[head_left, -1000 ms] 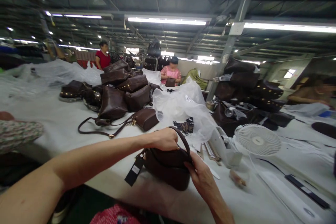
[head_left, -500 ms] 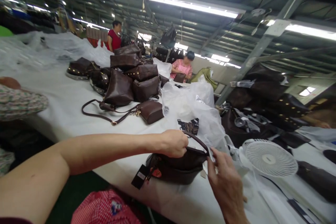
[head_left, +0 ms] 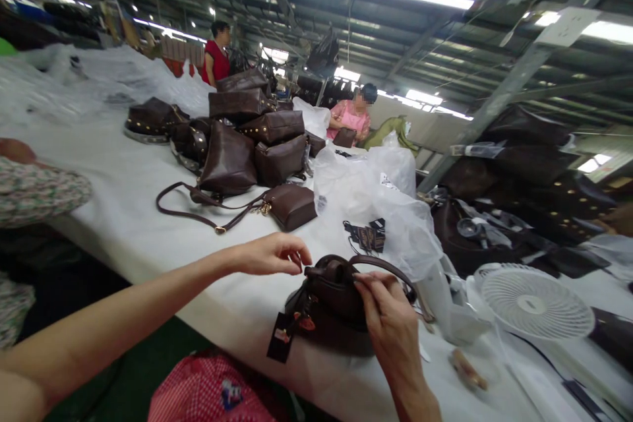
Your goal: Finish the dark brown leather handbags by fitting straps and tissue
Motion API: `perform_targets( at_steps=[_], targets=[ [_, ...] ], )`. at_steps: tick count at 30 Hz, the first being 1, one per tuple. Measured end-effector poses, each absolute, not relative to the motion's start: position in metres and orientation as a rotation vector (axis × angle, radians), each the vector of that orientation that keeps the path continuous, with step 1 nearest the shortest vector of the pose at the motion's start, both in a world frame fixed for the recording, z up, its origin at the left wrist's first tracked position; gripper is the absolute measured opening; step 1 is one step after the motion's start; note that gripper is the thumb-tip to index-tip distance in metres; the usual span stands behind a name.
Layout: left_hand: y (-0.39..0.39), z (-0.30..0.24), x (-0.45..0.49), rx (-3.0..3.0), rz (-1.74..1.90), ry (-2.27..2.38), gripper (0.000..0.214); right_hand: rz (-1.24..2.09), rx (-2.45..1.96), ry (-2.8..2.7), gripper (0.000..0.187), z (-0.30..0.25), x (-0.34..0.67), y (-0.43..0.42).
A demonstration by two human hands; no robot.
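A dark brown handbag (head_left: 341, 306) stands on the white table in front of me. Its curved handle arches at the right, and a black tag (head_left: 279, 337) and a small orange-red charm hang from its left side. My right hand (head_left: 388, 310) pinches the bag's top edge between thumb and fingers, below the handle. Just left of the bag's top, my left hand (head_left: 277, 254) is in the air, fingers loosely curled and apart from the thumb, with nothing visible in it. Several black hang tags (head_left: 366, 235) lie behind the bag.
Beyond the hands, a small brown bag with a strap (head_left: 289, 206) lies before a pile of brown bags (head_left: 230, 157). Clear plastic bags (head_left: 376, 188) are heaped behind the tags. At right are a white fan (head_left: 537, 302) and more dark bags (head_left: 514, 178). Two people (head_left: 350, 115) stand farther back.
My left hand has come out from the bag's top and moved left. My right hand has shifted from the handle's end to the bag's top edge, which is now bunched up.
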State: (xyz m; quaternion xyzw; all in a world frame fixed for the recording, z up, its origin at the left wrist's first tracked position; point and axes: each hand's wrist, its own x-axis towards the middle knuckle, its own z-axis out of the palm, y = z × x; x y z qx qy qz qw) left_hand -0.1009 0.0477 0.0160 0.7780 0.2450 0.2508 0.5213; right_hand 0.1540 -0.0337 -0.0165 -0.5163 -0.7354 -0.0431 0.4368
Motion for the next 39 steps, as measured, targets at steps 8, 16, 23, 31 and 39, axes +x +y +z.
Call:
perform_targets(
  at_steps=[8,16,23,31,39],
  targets=[
    [0.037,-0.010,-0.084,1.869,0.887,0.504,0.016,-0.124,-1.384,-1.740,0.020,-0.017,0.155,-0.036],
    [0.044,0.005,-0.084,2.309,0.824,0.220,0.024,0.145,-1.314,-1.855,0.015,-0.006,0.161,-0.044],
    [0.037,-0.001,-0.076,2.845,1.053,0.196,0.038,0.228,-1.230,-1.815,0.014,-0.011,0.168,-0.038],
    [0.040,0.016,-0.070,3.000,0.734,0.091,0.033,0.358,-1.273,-1.811,0.016,-0.003,0.166,-0.037],
    [0.052,0.035,-0.057,2.950,0.357,0.076,0.028,0.349,-1.291,-1.754,0.019,-0.005,0.165,-0.029]
  ],
)
